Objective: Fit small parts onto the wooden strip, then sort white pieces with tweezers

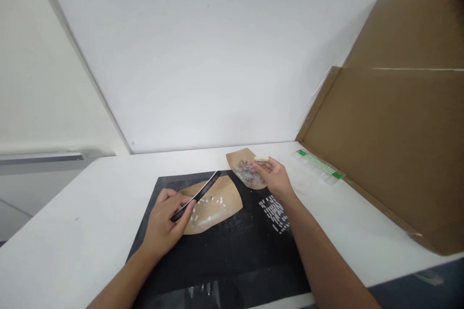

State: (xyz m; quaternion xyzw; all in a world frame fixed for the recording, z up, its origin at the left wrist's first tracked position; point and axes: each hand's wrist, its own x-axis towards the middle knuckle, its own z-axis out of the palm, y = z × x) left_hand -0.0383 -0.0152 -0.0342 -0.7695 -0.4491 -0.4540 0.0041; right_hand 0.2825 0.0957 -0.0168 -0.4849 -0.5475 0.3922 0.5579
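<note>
In my left hand [166, 219] is a slim black tool [206, 188] with a pale line along its edge, pinched between thumb and fingers and slanting up to the right. Beneath it lies a brown paper sheet [226, 198] with small white pieces scattered on it. My right hand [273, 176] is at a second, smaller brown paper [235, 158], which bears a heap of clear, reddish and greenish bits [246, 174]. A pale finger cover [261, 159] sits on one right finger. Thumb and fingers are drawn together there; what they hold, if anything, is too small to tell.
Both hands work over a black mat [224, 256] on a white table [72, 227]. Small pale pieces [273, 212] lie in rows beside my right forearm. A clear strip with green printing [319, 163] lies by the open cardboard box [391, 154] at right. A white wall stands behind.
</note>
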